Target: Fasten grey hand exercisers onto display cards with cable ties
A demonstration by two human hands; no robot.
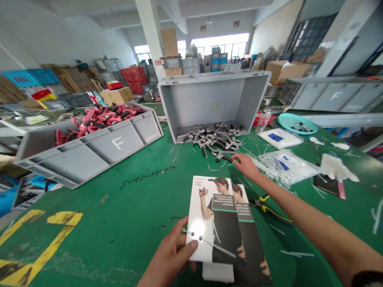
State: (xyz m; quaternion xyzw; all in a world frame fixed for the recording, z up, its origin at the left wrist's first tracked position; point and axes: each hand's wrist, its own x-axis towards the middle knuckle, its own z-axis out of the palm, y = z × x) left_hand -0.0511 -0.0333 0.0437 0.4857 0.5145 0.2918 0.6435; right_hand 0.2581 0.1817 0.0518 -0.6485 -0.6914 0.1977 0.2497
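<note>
My left hand [176,249] pinches a printed packaging card [206,215] by its lower left edge. A white cable tie [220,248] is threaded through the card's two small holes, with its tail sticking out. Another such card [249,235] lies behind and to the right, partly covered. My right hand [245,164] is stretched forward, its fingertips closed at the handle end of a grey-and-black hand grip strengthener [223,154]. That strengthener lies at the front of a pile of similar ones [209,137], spilling from a grey crate [214,99] tipped on its side.
Left stands a grey crate [89,153] of red hand grips [104,115]. Yellow-handled cutting pliers [273,211] lie under my right forearm. Loose cable ties [266,161], plastic bags [289,165], a turquoise dish [287,119], a white glove [336,167] and a dark phone-like object [326,185] are at right.
</note>
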